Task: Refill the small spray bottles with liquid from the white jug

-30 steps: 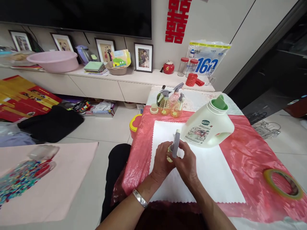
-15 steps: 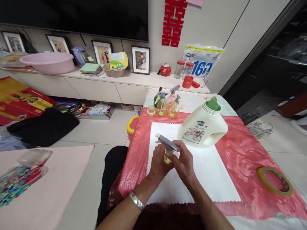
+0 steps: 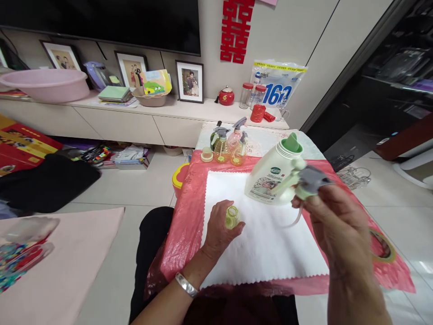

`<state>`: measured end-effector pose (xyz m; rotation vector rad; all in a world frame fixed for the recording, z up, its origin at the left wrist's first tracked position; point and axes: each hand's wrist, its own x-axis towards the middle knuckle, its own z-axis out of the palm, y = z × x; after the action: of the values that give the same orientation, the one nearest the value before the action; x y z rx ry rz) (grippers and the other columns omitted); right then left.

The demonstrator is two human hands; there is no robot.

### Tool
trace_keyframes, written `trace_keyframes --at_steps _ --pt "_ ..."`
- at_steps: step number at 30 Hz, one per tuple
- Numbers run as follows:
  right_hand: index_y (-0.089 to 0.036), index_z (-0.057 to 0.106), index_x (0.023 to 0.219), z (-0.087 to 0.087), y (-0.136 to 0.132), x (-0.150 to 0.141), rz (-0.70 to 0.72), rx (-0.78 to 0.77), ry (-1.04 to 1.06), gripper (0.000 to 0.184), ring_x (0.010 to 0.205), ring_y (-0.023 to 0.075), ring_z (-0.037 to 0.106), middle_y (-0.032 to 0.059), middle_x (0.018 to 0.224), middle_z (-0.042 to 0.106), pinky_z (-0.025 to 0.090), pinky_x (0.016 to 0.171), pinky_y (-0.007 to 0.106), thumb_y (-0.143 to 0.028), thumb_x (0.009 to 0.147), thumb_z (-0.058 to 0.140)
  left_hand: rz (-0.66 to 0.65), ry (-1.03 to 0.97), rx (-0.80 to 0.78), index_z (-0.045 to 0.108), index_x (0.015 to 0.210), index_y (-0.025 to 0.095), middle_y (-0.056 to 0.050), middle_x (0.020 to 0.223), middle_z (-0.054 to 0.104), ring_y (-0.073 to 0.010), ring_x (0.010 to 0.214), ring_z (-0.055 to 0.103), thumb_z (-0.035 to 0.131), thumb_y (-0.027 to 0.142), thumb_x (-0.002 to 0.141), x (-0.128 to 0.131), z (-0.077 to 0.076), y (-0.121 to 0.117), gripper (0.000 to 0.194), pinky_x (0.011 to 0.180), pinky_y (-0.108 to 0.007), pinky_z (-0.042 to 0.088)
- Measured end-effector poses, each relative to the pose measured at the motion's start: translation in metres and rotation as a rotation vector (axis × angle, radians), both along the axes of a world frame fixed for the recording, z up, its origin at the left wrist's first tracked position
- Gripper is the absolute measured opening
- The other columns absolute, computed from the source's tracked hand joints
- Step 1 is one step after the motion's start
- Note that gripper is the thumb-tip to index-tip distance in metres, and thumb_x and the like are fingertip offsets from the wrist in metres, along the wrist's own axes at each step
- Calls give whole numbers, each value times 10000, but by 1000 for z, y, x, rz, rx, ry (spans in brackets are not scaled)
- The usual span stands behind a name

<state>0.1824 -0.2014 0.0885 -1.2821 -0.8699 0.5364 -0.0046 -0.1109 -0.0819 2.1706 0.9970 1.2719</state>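
You, near the white jug (image 3: 262, 169);
your left hand (image 3: 218, 228) grasps the bottle (image 3: 232, 219), left of it; your right hand (image 3: 341, 221) grips the sprayer (image 3: 311, 178), before it.

Pretty clearly someone's living room: big black TV (image 3: 101, 22) up on the wall (image 3: 277, 31), a long low cabinet (image 3: 118, 124) under it lined with framed couple photos (image 3: 190, 81), and a red double-happiness cutout (image 3: 237, 31) beside the TV. Cabinet top's got everyday house stuff too, like a pink basin (image 3: 45, 85) and red-lidded jars (image 3: 246, 95), plus pale floor tiles (image 3: 162, 180) below.
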Motion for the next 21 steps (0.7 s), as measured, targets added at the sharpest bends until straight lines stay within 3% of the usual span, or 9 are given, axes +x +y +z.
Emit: trace_keyframes --at_steps 3,6,8,13,17,19,21 --pt "-238 699 1008 -48 -9 23 47 -311 27 347 778 155 620 23 967 679 504 745 328 -490 782 773 -3 -11 -28 514 1229 213 -86 1127 640 -268 1054 653 750 303 757 -1 0 -1 536 933 -436 583" --pt "-182 699 994 -93 -13 35 56 -442 34 432 663 149 552 37 805 659 422 627 314 -546 767 743 -23 -20 -81 524 1228 214 -83 1137 635 -260 1057 652 750 310 757 -2 1 -1 531 926 -422 585" --pt "-159 703 989 -113 -14 36 83 -512 34 462 626 147 516 40 740 646 390 608 316 -561 762 716 -39 -27 -95 524 1236 219 -83 1145 630 -257 1061 652 747 325 765 -2 0 -1 532 929 -422 583" --pt "-157 689 1029 -135 -1 28 240 -597 18 501 653 143 532 71 901 694 400 619 317 -586 775 637 -61 -21 -108 514 1275 224 -98 1194 605 -268 1126 632 742 337 775 -4 -3 0 561 970 -451 566" --pt "-163 657 901 -143 19 21 339 -648 -75 473 596 114 498 7 749 625 413 598 289 -624 872 555 -83 -24 -156 505 1337 230 -124 1266 575 -293 1181 620 753 339 757 -10 -7 -1 639 975 -477 568" --pt "-168 653 874 -144 25 17 338 -666 -168 441 632 128 531 -13 708 595 452 656 305 -600 897 570 -84 -20 -185 515 1338 230 -128 1256 586 -305 1162 635 768 332 733 -13 -7 -1 664 955 -484 580" --pt "-191 681 914 -141 25 15 280 -653 -271 363 788 171 600 20 826 661 476 786 352 -546 882 613 -79 -18 -203 527 1334 229 -131 1254 596 -318 1164 637 774 330 721 -14 -6 1 668 967 -502 575"
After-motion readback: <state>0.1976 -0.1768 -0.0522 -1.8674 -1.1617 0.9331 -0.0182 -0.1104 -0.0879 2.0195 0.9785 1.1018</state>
